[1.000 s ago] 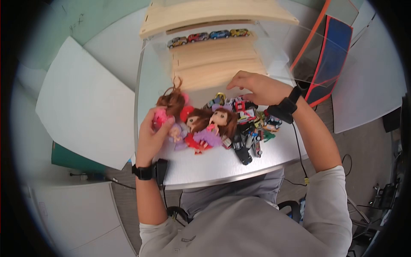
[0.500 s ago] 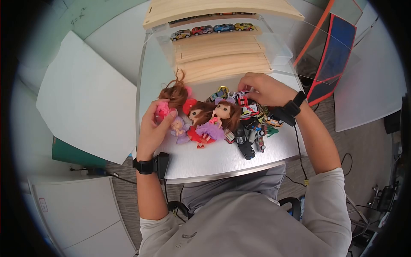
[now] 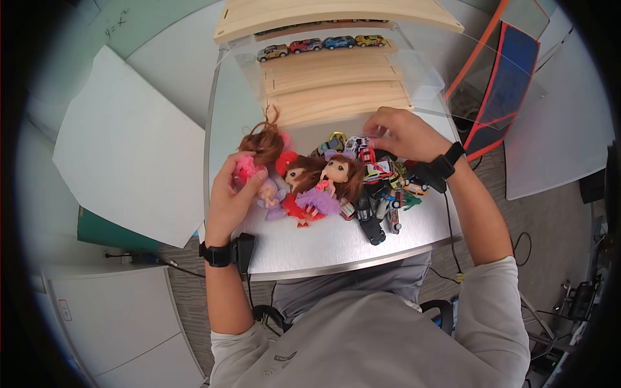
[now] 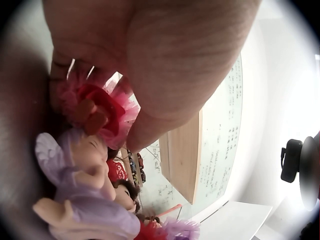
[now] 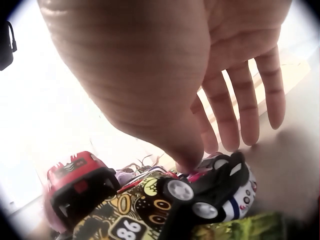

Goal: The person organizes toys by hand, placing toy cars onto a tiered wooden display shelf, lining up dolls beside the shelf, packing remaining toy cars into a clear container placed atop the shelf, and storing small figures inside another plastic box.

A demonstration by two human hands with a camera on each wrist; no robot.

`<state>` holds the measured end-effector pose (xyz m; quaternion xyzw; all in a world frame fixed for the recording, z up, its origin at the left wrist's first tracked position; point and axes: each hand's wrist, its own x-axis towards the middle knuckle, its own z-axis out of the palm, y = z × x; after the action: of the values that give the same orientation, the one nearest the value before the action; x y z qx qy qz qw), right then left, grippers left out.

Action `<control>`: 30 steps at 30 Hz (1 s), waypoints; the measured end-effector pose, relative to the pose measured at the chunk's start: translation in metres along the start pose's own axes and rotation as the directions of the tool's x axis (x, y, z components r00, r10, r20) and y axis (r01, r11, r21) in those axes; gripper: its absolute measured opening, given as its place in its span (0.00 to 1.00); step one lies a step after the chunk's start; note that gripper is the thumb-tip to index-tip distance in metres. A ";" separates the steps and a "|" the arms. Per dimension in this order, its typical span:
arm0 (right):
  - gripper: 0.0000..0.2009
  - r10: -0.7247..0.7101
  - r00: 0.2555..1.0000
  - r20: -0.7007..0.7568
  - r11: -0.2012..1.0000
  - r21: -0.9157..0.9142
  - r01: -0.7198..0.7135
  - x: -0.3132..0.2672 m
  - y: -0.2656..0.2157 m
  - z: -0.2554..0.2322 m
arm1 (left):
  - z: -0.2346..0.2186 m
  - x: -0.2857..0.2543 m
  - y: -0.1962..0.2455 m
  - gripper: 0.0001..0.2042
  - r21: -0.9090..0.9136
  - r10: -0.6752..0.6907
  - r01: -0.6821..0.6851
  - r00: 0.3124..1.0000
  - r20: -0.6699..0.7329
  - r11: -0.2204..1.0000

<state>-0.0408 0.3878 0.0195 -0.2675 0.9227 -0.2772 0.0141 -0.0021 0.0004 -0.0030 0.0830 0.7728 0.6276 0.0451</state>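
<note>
Front strip of tabletop (image 3: 310, 252) is bare, hand can pass sideways there. Heaped dolls (image 3: 318, 200) and toy cars (image 3: 370, 220) block straight way between left hand (image 3: 231, 197) and right hand (image 3: 411, 136). Behind them stands wooden shelf (image 3: 336, 16); above its lower boards (image 3: 339, 100) is free room. At right, clear panel (image 3: 424, 71) closes side.

The left hand (image 3: 229, 194) hides part of a pink-dressed doll (image 3: 246, 167), whose face cannot be seen in the head view; the writing on the whiteboard (image 4: 220, 150) is too blurred to read; the right wrist view's top edge cuts off the right hand (image 5: 185, 70), whose hold on the cars (image 5: 205, 195) is unclear; a blurred yellow-green thing (image 5: 245, 227) runs off the bottom.
</note>
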 end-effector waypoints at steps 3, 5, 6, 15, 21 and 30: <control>0.11 0.018 1.000 0.014 1.000 -0.002 -0.018 0.001 0.000 0.000 | -0.001 0.000 -0.002 0.18 -0.036 -0.040 0.041 0.999 0.011 0.999; 0.11 0.040 0.999 0.006 0.998 -0.055 -0.040 0.002 -0.002 0.001 | 0.000 -0.001 0.000 0.18 -0.034 -0.035 0.036 0.999 0.011 0.999; 0.11 0.061 0.998 0.001 0.993 -0.106 -0.061 0.002 -0.003 0.001 | 0.000 -0.001 0.002 0.18 -0.032 -0.034 0.035 0.999 0.008 0.999; 0.13 0.099 0.994 -0.045 0.978 -0.182 -0.106 -0.001 -0.002 -0.006 | 0.001 -0.002 0.007 0.18 -0.040 -0.036 0.037 0.999 0.008 0.999; 0.15 0.044 0.972 -0.231 0.998 -0.038 -0.054 0.016 0.005 -0.014 | -0.001 -0.002 -0.001 0.19 0.015 0.010 -0.010 1.000 -0.001 1.000; 0.14 -0.036 0.953 -0.302 0.988 -0.153 -0.011 0.110 -0.022 -0.008 | 0.002 -0.004 0.014 0.14 -0.027 0.026 -0.025 0.999 0.020 0.999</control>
<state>-0.1255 0.3214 0.0516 -0.2280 0.9307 -0.2436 -0.1501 0.0029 0.0043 0.0101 0.0987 0.7627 0.6376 0.0460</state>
